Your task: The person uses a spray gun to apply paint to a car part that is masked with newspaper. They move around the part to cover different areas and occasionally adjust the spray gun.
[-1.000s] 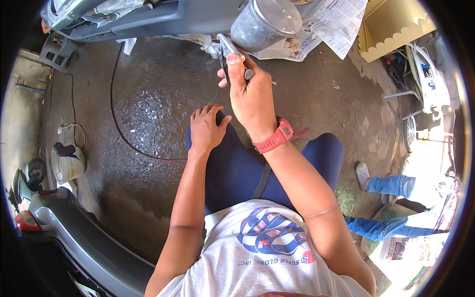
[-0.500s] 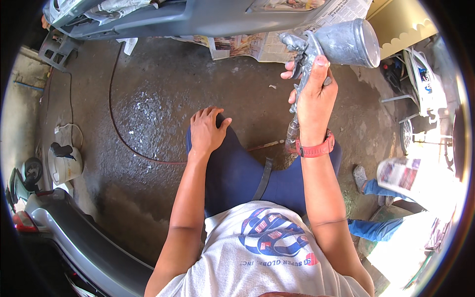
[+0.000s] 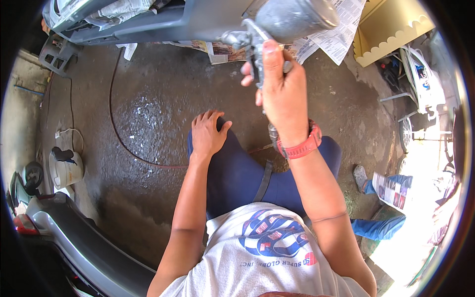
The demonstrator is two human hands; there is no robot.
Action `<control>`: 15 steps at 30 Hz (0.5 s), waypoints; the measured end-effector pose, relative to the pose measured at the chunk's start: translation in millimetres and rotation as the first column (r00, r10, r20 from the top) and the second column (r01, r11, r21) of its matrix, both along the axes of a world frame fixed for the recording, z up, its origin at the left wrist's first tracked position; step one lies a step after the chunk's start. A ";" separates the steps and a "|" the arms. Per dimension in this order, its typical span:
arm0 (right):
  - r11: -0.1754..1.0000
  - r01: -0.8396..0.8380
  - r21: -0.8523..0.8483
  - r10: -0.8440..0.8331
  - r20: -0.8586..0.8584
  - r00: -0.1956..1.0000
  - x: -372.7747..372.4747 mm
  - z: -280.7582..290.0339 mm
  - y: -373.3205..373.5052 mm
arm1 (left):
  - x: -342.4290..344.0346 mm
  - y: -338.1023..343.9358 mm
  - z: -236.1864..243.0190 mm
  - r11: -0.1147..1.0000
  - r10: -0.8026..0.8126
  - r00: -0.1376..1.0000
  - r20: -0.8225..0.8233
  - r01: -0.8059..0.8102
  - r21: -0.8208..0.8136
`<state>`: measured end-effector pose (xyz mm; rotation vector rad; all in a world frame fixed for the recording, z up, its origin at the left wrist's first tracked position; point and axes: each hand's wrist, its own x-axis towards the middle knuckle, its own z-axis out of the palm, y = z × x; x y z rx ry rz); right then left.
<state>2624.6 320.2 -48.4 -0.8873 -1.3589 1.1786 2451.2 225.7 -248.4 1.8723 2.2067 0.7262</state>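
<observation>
My right hand (image 3: pixel 284 89) is wrapped round the handle of a metal spray gun (image 3: pixel 256 47), thumb at its back, with the trigger side partly hidden by the fingers. A grey cup (image 3: pixel 296 19) sits on the gun, and its nozzle points left along a grey car bumper (image 3: pixel 153 24) at the top of the view. Fine mist seems to blur the panel near the nozzle. My left hand (image 3: pixel 207 132) rests on my left knee, fingers spread, holding nothing.
A dark red hose (image 3: pixel 113 94) curves over the wet floor. Newspaper sheets (image 3: pixel 341 32) lie beneath the bumper, beside a yellow scalloped-edged board (image 3: pixel 391 29). At left are a white bucket (image 3: pixel 66 168) and another grey bumper (image 3: pixel 89 237). A seated person's jeans (image 3: pixel 378 227) show at right.
My right hand has swept the spray gun to the left along the bumper. My left hand stays on the knee. The newspaper by the person at right has tilted down.
</observation>
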 end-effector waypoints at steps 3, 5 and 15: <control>0.994 0.106 -0.019 -0.105 0.071 0.992 25.1 12.1 6.6 | -1.7 -2.5 0.6 1.000 0.009 1.000 0.004 -0.009 0.004; 0.982 0.189 -0.013 -0.187 0.090 0.978 44.3 19.0 10.1 | -2.9 -3.6 1.1 1.000 0.015 1.000 0.018 -0.015 -0.002; 0.953 0.171 0.249 -0.230 0.229 0.946 83.5 20.3 20.8 | 0.0 -2.8 2.8 1.000 0.008 1.000 0.028 -0.008 -0.009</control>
